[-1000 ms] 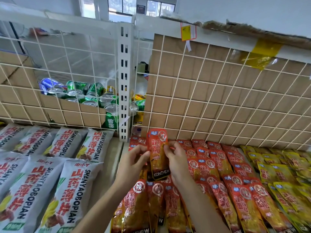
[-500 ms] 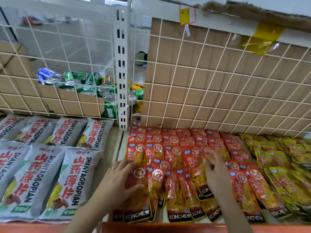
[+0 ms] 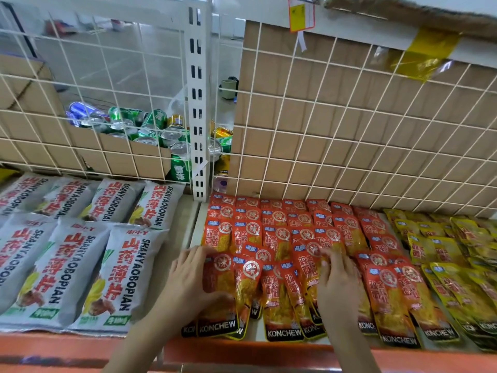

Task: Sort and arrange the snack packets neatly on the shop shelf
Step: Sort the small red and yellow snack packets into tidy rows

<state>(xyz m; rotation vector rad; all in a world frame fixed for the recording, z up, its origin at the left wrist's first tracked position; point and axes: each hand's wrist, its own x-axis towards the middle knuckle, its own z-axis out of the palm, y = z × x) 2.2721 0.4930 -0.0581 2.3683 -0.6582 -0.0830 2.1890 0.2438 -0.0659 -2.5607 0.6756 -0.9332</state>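
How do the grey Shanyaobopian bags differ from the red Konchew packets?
The grey bags are larger; the red packets are small and narrow. The grey bags sit in two rows, the red packets in several overlapping rows. The left hand and right hand rest on red packets, not grey bags. Both lie flat on the shelf.

Bright, even light leaves only faint, soft shadows under the left hand and right hand. Pale sheen glints on the glossy red packets and cans. The wide lens bows the wire grid and orange shelf edge near the corners. The right fingertips look smeared, and the floor beyond is washed out
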